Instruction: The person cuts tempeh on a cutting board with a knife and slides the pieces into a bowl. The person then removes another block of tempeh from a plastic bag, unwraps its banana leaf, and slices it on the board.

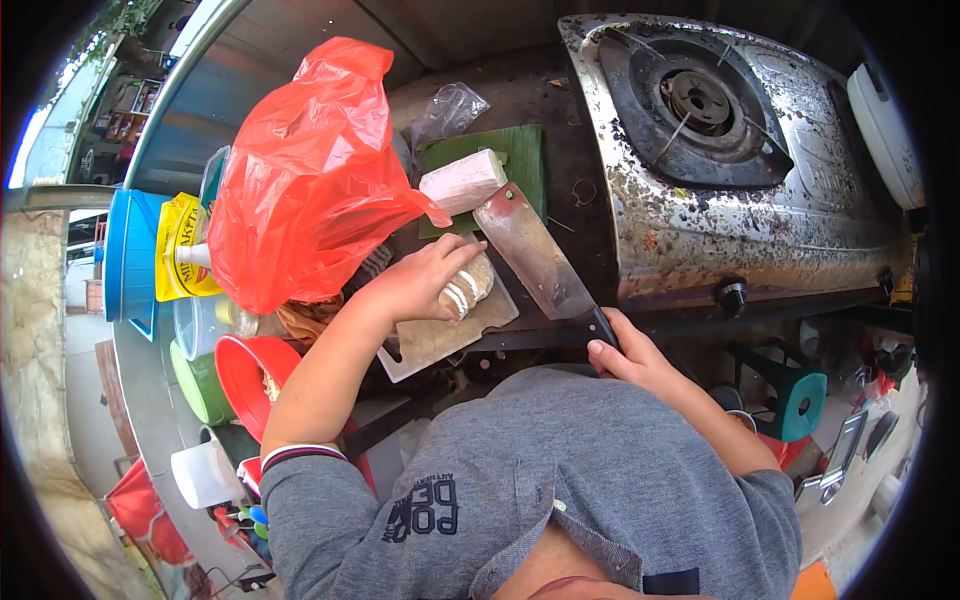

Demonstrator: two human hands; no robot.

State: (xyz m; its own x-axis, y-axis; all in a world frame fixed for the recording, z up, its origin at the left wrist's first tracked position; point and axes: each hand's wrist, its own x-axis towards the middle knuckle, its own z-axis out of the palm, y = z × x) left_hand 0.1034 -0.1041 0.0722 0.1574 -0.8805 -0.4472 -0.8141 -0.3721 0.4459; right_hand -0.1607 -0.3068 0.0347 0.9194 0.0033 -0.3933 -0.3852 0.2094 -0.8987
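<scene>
My left hand (425, 280) is curled over a stack of sliced tempeh-like block (470, 285), beige with white edges, on a worn cutting board (450, 340). The fingers press on its top and side, and the palm hides part of it. In my right hand (630, 350) is the black handle of a cleaver (535, 250). Its broad, stained blade points up and away, raised to the right of the board and apart from the slices. Just beyond the blade's tip, a whole pale block (463, 182) lies on a green banana leaf (520, 160).
A large red plastic bag (320, 190) bulges on the left, close to my left forearm. At the right stands a rusty gas stove (740, 230). A red bowl (240, 365), a yellow pouch (178, 240) and a blue bucket (128, 250) crowd the left side.
</scene>
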